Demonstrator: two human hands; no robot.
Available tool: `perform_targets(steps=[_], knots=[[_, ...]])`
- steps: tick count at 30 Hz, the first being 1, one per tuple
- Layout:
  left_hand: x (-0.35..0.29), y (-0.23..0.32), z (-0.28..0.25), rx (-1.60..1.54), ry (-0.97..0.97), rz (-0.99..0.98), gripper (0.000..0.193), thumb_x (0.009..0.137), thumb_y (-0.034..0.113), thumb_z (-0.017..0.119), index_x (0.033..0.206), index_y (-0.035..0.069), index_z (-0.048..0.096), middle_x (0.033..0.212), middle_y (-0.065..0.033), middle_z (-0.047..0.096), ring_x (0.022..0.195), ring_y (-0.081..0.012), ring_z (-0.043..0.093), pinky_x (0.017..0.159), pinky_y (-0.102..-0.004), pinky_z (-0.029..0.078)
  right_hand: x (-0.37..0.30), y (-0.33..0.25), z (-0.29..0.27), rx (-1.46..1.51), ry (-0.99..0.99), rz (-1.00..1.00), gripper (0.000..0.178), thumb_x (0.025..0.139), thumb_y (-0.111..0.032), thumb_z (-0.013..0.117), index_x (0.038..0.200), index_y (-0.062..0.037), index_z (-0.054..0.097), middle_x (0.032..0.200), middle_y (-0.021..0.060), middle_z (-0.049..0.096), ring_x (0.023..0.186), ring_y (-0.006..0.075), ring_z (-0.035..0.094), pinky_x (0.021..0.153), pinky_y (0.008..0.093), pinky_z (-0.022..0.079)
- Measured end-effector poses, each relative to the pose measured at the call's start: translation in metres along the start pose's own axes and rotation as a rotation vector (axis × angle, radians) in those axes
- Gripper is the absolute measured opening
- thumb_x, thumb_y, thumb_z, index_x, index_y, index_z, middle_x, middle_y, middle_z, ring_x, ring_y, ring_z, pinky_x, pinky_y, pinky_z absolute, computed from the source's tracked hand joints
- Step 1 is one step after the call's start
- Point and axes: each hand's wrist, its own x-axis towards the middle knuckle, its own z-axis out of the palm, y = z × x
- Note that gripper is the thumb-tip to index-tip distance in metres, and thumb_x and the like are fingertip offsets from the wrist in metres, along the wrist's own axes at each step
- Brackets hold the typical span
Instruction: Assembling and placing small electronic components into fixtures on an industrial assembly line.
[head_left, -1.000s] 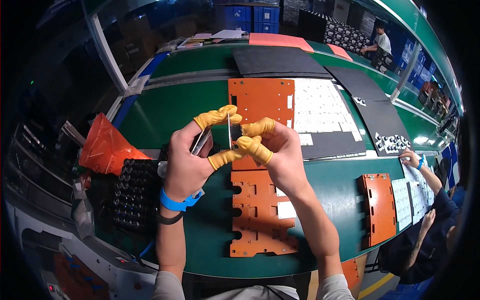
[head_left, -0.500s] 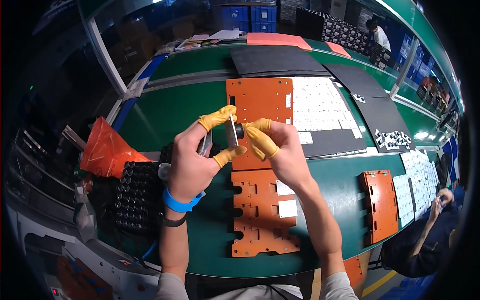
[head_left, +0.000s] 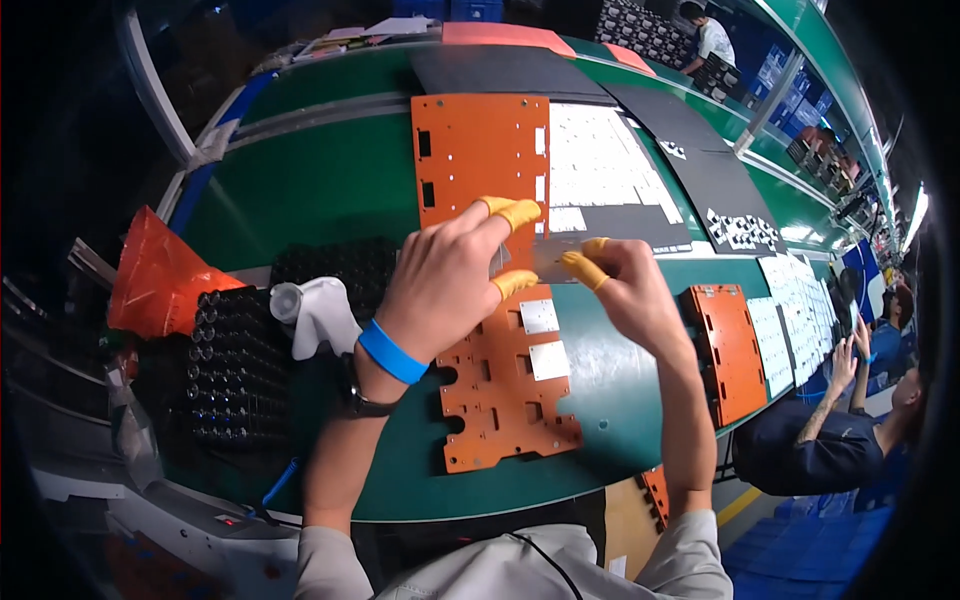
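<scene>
Yellow finger cots cover several fingertips of both hands. My right hand (head_left: 630,290) pinches a thin, flat, greyish plate (head_left: 558,262) by its right end; motion smears it. The plate's other end lies close to my left fingertips, and I cannot tell whether they touch it. My left hand (head_left: 450,270), with a blue wristband, curls around a grey metallic piece (head_left: 500,260) partly hidden by the fingers. Beneath both hands is a notched orange fixture plate (head_left: 500,420) carrying two small white square plates (head_left: 548,361). Behind them lies a taller orange plate with holes (head_left: 480,150).
At left stand black trays of round lens-like parts (head_left: 235,370), a white plastic piece (head_left: 320,310) and an orange bag (head_left: 160,280). White boards (head_left: 605,160) lie on black sheets behind. Another orange fixture (head_left: 725,350) sits at right, near a seated co-worker (head_left: 830,440).
My right hand has left the round black part and moved right, now pinching the flat plate. The left hand has turned over, palm more downward. The whole view has shifted.
</scene>
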Motion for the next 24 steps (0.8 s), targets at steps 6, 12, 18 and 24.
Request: perform_targets(steps=[6, 12, 18, 24], knots=[[0.001, -0.002, -0.012, -0.083, 0.006, -0.032, 0.052, 0.074, 0.021, 0.085, 0.121, 0.008, 0.067, 0.101, -0.0114, 0.07, 0.072, -0.0287, 0.062, 0.068, -0.0361, 0.052, -0.058, 0.044, -0.019, -0.062, -0.252, 0.395, 0.035, 0.095, -0.027, 0.066, 0.097, 0.0075, 0.071, 0.062, 0.0069, 0.054, 0.062, 0.0108, 0.044, 0.055, 0.0345, 0.039], [-0.002, -0.004, -0.015, -0.177, 0.045, 0.02, 0.031, 0.078, 0.017, 0.082, 0.1, 0.003, 0.066, 0.087, -0.0134, 0.067, 0.076, -0.0318, 0.066, 0.069, -0.0415, 0.053, -0.101, 0.052, -0.011, 0.053, -0.375, 0.572, 0.035, 0.098, -0.027, 0.065, 0.08, 0.0025, 0.065, 0.061, -0.0048, 0.043, 0.058, 0.0058, 0.034, 0.051, 0.0276, 0.028], [-0.004, -0.005, -0.015, -0.153, 0.065, 0.012, 0.037, 0.078, 0.026, 0.085, 0.099, 0.001, 0.069, 0.092, -0.0123, 0.072, 0.074, -0.0221, 0.068, 0.068, -0.0314, 0.053, -0.113, 0.051, 0.004, 0.093, -0.488, 0.653, 0.038, 0.099, -0.031, 0.064, 0.074, -0.0032, 0.06, 0.062, -0.0057, 0.042, 0.059, 0.0058, 0.032, 0.051, 0.0273, 0.026], [-0.004, -0.01, -0.017, -0.21, 0.111, 0.008, 0.037, 0.081, 0.028, 0.083, 0.098, -0.002, 0.068, 0.092, -0.0137, 0.072, 0.084, -0.0211, 0.071, 0.075, -0.0306, 0.055, -0.123, 0.069, 0.012, 0.148, -0.548, 0.655, 0.037, 0.1, -0.029, 0.062, 0.074, -0.0029, 0.06, 0.062, -0.0062, 0.041, 0.058, 0.0057, 0.031, 0.05, 0.0271, 0.025]])
